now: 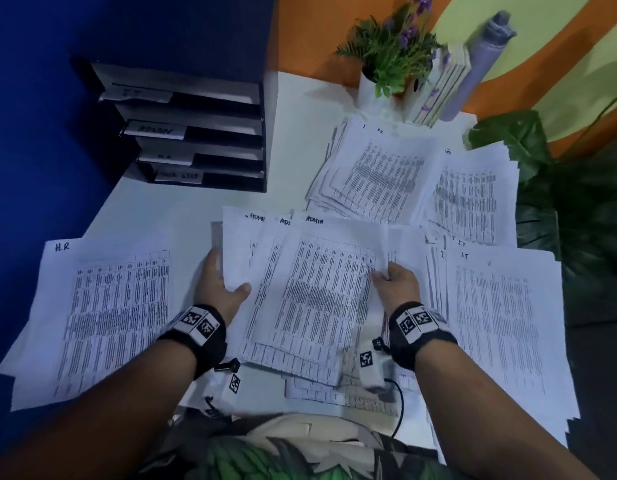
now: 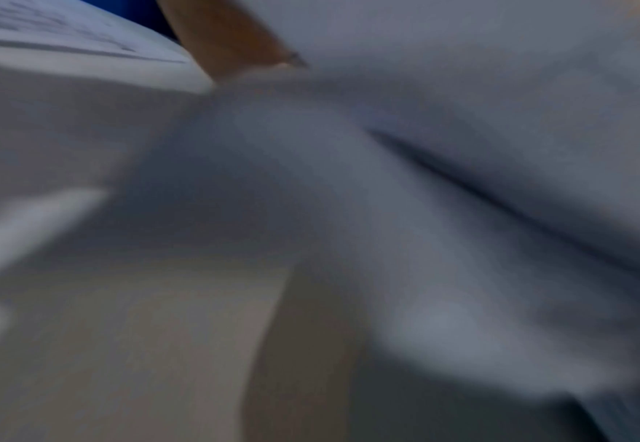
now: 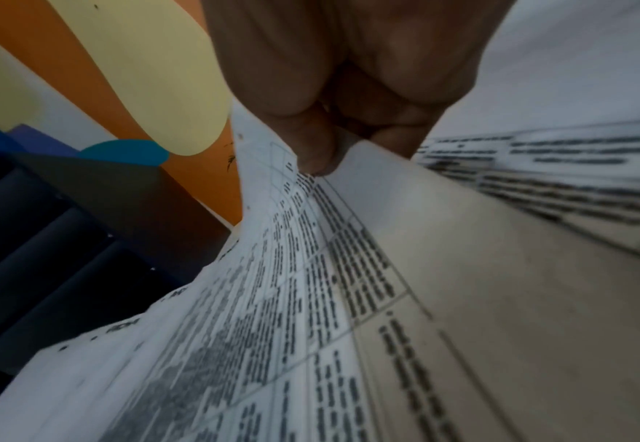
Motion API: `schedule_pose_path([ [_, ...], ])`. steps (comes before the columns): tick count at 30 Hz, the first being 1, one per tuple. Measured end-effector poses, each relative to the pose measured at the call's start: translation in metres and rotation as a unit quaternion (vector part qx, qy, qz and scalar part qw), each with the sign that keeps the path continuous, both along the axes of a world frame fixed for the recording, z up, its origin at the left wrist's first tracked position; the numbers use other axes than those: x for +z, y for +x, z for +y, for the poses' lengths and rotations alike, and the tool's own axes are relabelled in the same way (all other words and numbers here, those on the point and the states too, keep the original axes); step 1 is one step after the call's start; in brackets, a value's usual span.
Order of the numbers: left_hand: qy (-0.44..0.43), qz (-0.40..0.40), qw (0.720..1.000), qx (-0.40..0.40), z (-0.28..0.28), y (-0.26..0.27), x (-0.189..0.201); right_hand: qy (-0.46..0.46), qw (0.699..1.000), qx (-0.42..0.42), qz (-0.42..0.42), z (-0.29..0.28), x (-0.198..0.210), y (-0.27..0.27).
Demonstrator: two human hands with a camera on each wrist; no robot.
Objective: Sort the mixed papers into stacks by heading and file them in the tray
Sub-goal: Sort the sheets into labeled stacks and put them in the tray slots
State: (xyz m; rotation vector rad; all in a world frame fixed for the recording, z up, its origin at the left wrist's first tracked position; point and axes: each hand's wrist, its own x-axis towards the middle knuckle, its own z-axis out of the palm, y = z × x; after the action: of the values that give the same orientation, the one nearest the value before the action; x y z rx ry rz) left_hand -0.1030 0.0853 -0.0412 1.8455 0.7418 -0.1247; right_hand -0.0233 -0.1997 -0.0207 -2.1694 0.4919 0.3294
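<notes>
Printed sheets headed ADMIN (image 1: 314,289) lie fanned in front of me. My left hand (image 1: 224,282) holds their left edge, thumb on top and fingers underneath. My right hand (image 1: 393,282) pinches the right edge of the top ADMIN sheet (image 3: 291,269), which bends upward in the right wrist view. An HR stack (image 1: 106,317) lies at the left and an IT stack (image 1: 501,327) at the right. The black file tray (image 1: 196,133) with labelled shelves stands at the back left. The left wrist view shows only blurred paper (image 2: 424,209).
Two more paper piles (image 1: 379,174) (image 1: 473,199) lie at the back right. Behind them stand a potted plant (image 1: 393,53), books (image 1: 445,88) and a grey bottle (image 1: 480,60). A large leafy plant (image 1: 559,202) borders the table's right edge.
</notes>
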Motion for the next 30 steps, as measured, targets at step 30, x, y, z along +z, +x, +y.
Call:
schedule_pose_path([
  [30,-0.121,-0.071,0.99,0.002,0.009,0.008,0.02,0.128,0.987,-0.014,-0.092,0.003,0.025,-0.008],
])
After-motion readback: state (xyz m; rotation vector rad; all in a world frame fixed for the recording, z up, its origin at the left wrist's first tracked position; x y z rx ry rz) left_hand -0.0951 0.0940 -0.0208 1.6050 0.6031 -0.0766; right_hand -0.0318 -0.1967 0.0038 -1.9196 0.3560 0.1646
